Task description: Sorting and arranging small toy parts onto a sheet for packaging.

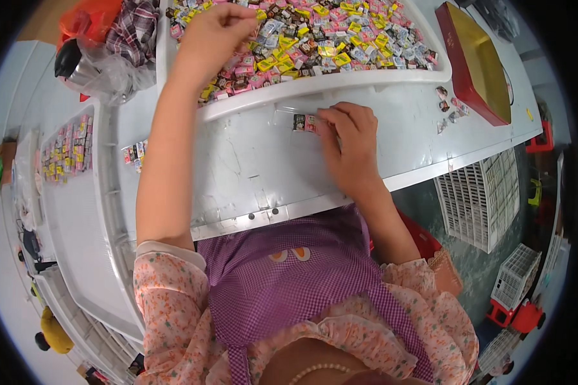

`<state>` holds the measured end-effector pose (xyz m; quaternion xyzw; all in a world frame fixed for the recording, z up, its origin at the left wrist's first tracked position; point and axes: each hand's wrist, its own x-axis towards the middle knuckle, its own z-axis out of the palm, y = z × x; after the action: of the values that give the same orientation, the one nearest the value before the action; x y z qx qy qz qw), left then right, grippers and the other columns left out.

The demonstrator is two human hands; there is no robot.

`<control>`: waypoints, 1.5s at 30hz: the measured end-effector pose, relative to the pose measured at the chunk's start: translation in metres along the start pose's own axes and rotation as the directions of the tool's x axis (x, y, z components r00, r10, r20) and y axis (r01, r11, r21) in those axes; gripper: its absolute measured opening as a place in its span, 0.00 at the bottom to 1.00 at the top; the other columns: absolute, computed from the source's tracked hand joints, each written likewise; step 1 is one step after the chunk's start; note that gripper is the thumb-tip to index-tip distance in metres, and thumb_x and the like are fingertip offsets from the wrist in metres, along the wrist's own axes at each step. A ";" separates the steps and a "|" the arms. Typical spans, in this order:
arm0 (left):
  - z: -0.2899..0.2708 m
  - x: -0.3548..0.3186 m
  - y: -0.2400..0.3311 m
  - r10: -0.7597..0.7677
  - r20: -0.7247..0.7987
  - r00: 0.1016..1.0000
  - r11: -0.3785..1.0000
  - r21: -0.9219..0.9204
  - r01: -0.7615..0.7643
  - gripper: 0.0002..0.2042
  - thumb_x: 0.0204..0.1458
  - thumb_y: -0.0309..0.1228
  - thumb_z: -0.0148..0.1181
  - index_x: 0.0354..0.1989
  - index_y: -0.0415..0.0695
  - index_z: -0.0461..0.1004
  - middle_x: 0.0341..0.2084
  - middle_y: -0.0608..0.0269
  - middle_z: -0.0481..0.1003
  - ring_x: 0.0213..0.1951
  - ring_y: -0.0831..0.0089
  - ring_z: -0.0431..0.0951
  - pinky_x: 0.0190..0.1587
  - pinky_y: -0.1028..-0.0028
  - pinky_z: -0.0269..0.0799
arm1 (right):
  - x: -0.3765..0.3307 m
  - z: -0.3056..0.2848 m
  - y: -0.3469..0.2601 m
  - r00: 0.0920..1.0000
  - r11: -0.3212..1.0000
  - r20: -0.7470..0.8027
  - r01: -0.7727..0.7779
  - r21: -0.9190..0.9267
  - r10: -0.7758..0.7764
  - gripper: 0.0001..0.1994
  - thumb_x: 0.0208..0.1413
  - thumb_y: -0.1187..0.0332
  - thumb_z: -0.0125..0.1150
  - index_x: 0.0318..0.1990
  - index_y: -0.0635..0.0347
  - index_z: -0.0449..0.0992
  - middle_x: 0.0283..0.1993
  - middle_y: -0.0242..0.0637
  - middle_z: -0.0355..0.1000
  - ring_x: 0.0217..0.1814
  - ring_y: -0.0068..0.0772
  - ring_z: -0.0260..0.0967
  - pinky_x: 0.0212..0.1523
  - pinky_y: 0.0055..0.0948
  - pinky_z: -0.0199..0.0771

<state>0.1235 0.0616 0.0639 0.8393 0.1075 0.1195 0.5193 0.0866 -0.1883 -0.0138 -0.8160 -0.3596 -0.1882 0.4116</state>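
My left hand [219,42] is over the big white tray [340,80] of small wrapped candies [327,48], thumb and fingers pinched together. A yellow piece shows by the fingertips; whether they grip it, I cannot tell. On the table below the tray, my right hand [352,144] rests with thumb and forefinger closed on the end of a clear plastic bag [289,115]. Inside or under that film lie a black and a pink candy [305,122], touching the fingertips. Beside my left forearm sits a small cluster of candies [135,155], partly hidden by the arm.
At left, a second white tray [77,212] holds several packed candy bundles [67,151]. A steel kettle [87,64] in plastic and a plaid cloth [133,32] lie behind it. A red box [475,64] and loose candies [446,106] are at right. White crates [478,199] stand on the floor.
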 end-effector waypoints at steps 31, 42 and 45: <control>0.064 -0.138 -0.025 0.047 -0.051 0.998 0.975 0.219 -0.035 0.06 0.49 0.21 0.59 0.35 0.37 0.77 0.28 0.57 0.75 0.29 0.66 0.76 0.33 0.72 0.72 | -0.001 -0.001 -0.003 0.956 0.993 0.291 0.056 -0.107 -0.022 0.19 0.45 0.66 0.65 0.47 0.56 0.74 0.48 0.34 0.68 0.52 0.39 0.62 0.55 0.41 0.54; 0.044 -0.126 0.022 0.289 -0.086 0.953 0.943 0.196 -0.269 0.05 0.47 0.22 0.59 0.33 0.39 0.77 0.27 0.54 0.73 0.32 0.55 0.74 0.37 0.64 0.70 | 0.000 -0.006 -0.005 0.963 0.998 0.268 0.010 -0.061 0.007 0.16 0.53 0.67 0.57 0.50 0.58 0.72 0.50 0.39 0.67 0.54 0.43 0.59 0.57 0.42 0.52; 0.038 -0.076 0.016 0.514 -0.029 0.857 0.787 0.414 -0.458 0.06 0.49 0.21 0.59 0.36 0.40 0.77 0.27 0.58 0.74 0.29 0.66 0.74 0.30 0.72 0.69 | -0.001 -0.006 -0.003 0.965 0.998 0.262 0.004 -0.059 0.011 0.16 0.55 0.66 0.56 0.50 0.58 0.72 0.50 0.40 0.67 0.55 0.44 0.59 0.57 0.42 0.52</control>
<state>0.0641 -0.0007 0.0553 0.9146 -0.0545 0.2836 0.2829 0.0838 -0.1925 -0.0091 -0.8460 -0.4038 -0.0885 0.3367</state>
